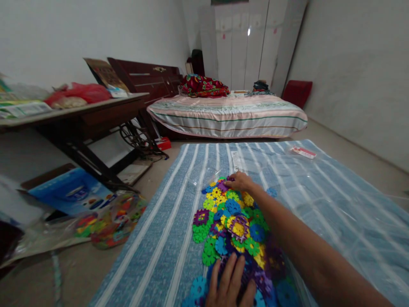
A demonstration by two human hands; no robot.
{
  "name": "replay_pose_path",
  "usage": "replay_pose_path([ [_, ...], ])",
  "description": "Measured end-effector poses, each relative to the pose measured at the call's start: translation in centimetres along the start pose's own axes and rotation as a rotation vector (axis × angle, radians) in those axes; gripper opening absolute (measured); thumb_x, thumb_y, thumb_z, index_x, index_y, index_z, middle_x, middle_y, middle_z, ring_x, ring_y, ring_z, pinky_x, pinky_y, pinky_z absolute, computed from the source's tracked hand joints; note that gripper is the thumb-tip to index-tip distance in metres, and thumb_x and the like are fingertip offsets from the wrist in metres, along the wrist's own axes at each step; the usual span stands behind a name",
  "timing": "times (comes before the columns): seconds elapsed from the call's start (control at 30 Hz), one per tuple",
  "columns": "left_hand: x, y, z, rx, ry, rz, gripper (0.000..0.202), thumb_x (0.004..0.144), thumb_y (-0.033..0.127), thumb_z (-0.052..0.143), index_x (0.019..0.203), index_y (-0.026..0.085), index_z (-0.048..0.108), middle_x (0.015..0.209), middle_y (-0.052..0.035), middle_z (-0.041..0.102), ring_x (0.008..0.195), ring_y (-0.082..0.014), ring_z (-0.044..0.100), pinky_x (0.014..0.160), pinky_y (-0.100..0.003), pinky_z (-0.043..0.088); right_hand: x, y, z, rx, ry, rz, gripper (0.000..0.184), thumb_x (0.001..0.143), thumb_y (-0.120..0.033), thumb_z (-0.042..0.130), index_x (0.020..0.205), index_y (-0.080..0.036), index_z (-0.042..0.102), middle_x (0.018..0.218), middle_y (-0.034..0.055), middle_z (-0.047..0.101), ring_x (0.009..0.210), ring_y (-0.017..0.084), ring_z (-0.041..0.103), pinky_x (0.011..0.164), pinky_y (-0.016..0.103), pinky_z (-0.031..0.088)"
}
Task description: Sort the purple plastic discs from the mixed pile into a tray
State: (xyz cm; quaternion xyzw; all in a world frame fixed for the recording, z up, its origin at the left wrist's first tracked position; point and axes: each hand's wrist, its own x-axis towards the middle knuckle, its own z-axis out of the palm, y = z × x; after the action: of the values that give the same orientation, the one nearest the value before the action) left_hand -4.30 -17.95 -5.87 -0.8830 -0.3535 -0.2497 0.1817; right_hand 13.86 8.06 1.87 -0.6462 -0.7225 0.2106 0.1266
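A heap of colourful plastic snowflake building discs [233, 207] lies on the striped cloth, in green, yellow, blue and purple. At the far end of the heap my right hand [239, 181] pinches a purple snowflake disc [223, 186]; its fingertips are partly hidden. My left hand [225, 283] rests palm down on the near end, fingers spread over dark purple and blue discs. Between the hands lies a square purple piece [239, 228] with a yellow middle. Another purple square piece [201, 217] is at the left edge. My right forearm hides part of the heap's right side.
A blue striped cloth [153, 238] covers the surface under the heap. Clear plastic film [319, 192] and a red-and-white card [303, 152] lie on it. Bags of colourful pieces [118, 221] are on the floor at left, below a sewing-machine table [96, 107]. A bed [230, 115] stands beyond.
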Motion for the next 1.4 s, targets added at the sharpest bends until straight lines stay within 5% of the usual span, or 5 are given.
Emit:
replay_pose_path([
  [0.17,2.2,-0.9,-0.2,-0.139,-0.116,-0.039,0.043,0.078,0.042,0.059,0.117,0.023,0.059,0.142,-0.0156,0.047,0.135,-0.0346,0.037,0.107,-0.057,0.03,-3.2,0.2,-0.4,-0.015,-0.094,-0.078,0.051,0.081,-0.065,0.052,0.091,-0.021,0.075,0.082,0.0063,0.071,0.073,0.018,0.062,0.06,0.024,0.039],
  [0.53,7.5,-2.3,0.5,-0.131,-0.079,-0.096,0.04,0.082,0.024,0.052,0.122,0.019,0.055,0.145,-0.0159,0.042,0.139,-0.032,0.03,0.11,-0.057,0.025,-10.9,0.5,-1.8,0.156,-0.036,-0.189,0.045,0.089,-0.051,0.046,0.072,-0.016,0.069,0.06,-0.0004,0.059,0.057,0.011,0.048,0.053,0.022,0.029],
  [1.0,14.5,-8.0,1.4,-0.574,-0.081,-0.295,0.048,0.075,0.037,0.066,0.117,0.016,0.059,0.128,-0.0139,0.056,0.124,-0.0283,0.048,0.107,-0.046,0.037,-25.0,3.0,0.5,0.363,0.264,-0.071,0.031,0.086,-0.042,0.052,0.099,-0.022,0.071,0.096,0.0065,0.071,0.089,0.023,0.065,0.078,0.035,0.05],
  [1.23,10.1,-13.4,-3.8,-0.274,-0.39,-0.777,0.034,0.085,0.042,0.048,0.098,0.016,0.066,0.092,-0.0106,0.069,0.088,-0.0239,0.063,0.078,-0.034,0.047,-31.2,7.2,6.2,0.163,0.35,-0.066,0.049,0.079,-0.043,0.061,0.126,-0.031,0.058,0.128,0.0081,0.059,0.117,0.028,0.056,0.098,0.042,0.048],
  [1.4,7.3,-13.1,-4.2,-0.224,-0.617,-0.809,0.039,0.081,0.049,0.052,0.102,0.018,0.065,0.091,-0.0098,0.069,0.088,-0.0256,0.064,0.072,-0.031,0.045,-31.0,6.6,8.9,0.078,0.38,-0.072,0.076,0.073,-0.042,0.067,0.143,-0.03,0.038,0.146,0.0118,0.04,0.129,0.035,0.044,0.102,0.05,0.043],
])
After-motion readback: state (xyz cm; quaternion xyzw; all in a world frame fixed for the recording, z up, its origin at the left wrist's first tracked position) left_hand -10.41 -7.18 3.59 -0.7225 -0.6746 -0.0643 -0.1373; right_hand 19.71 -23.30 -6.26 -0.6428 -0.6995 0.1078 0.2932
